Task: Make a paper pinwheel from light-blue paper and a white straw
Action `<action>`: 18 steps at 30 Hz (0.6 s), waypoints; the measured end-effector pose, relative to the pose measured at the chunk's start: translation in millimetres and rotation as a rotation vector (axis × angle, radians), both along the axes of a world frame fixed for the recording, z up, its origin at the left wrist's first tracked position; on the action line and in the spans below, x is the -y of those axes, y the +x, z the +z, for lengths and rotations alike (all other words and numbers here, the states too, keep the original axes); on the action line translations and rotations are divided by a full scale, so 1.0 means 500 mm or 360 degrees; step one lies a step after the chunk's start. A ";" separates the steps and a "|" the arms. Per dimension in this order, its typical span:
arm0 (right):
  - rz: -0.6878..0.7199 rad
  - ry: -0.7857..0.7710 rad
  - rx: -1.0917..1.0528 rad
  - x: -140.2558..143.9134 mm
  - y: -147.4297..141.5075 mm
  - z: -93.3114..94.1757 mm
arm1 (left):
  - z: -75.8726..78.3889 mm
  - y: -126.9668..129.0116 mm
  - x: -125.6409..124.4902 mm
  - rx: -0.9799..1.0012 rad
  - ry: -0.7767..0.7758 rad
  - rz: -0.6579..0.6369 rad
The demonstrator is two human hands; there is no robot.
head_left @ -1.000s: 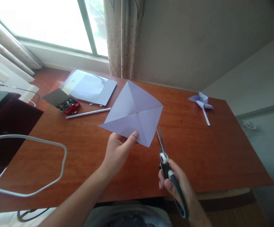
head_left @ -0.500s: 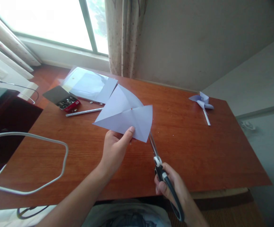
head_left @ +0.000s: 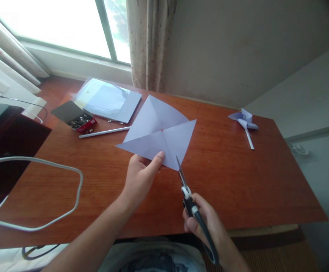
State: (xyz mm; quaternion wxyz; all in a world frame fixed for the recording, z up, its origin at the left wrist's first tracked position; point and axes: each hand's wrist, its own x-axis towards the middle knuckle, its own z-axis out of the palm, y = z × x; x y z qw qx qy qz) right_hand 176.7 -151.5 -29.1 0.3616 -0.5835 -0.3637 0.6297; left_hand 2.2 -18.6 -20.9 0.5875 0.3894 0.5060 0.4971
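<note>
My left hand [head_left: 143,172] pinches the near edge of a pale lilac sheet of paper [head_left: 173,139], thumb on top and the other fingers underneath. The sheet has fold lines, a small red dot at its middle and a slit running in from the left side. My right hand [head_left: 202,217] is closed round black-and-white scissors [head_left: 191,206]. One metal blade lies over the sheet's near corner; the other blade is mostly hidden, so I cannot tell how far apart they are.
On the wooden table [head_left: 252,181], an open red box of metal pins [head_left: 82,122] stands beside a white stick [head_left: 104,132] and a clear packet of paper [head_left: 107,100]. A finished paper pinwheel [head_left: 245,121] lies at the right. A white cable [head_left: 78,189] loops at the left.
The paper has turned a little and shifted right in my left hand. The scissors have moved slightly left, and a blade now overlaps the near corner.
</note>
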 end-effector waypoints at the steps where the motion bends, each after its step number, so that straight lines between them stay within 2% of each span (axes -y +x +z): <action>1: 0.0026 -0.0010 0.0008 -0.003 0.000 0.003 | 0.000 0.000 0.000 0.0002 0.0004 -0.0009; 6: 0.0143 -0.0049 0.0048 -0.013 0.002 0.014 | 0.004 0.004 -0.001 0.0046 0.0029 -0.0044; 12: 0.0145 -0.0068 0.0058 -0.013 -0.001 0.018 | 0.014 0.009 -0.002 0.0106 0.0041 -0.0065; 18: 0.0126 -0.0083 0.0035 -0.015 0.002 0.018 | 0.009 0.009 -0.003 0.0105 0.0034 -0.0110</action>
